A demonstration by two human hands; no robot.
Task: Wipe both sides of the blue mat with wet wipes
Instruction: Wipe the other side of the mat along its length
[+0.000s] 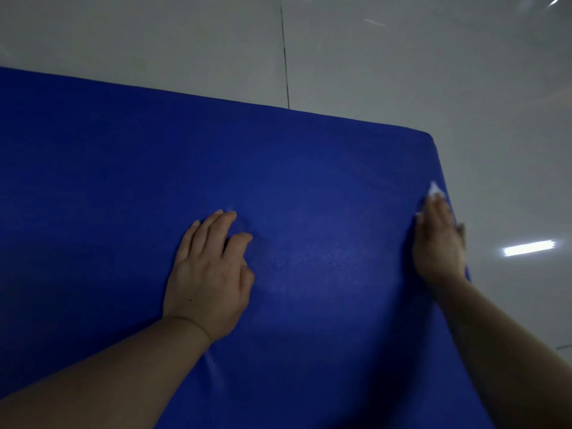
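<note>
Centre frame, left hand (208, 274) lies flat, holding nothing, on the smooth blue foam mat (123, 181); at right edge, right hand (439, 243) presses a white wet wipe (435, 189). Wiping looks midway; underside likely remains.

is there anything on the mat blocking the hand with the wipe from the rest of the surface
Only the left hand, resting on the blue mat mid-surface. The right hand presses the white wipe at the mat's right edge; nothing else visible lies on the mat.

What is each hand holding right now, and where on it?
Right hand presses a white wet wipe on the blue mat's right edge; left hand rests flat, holding nothing.
</note>
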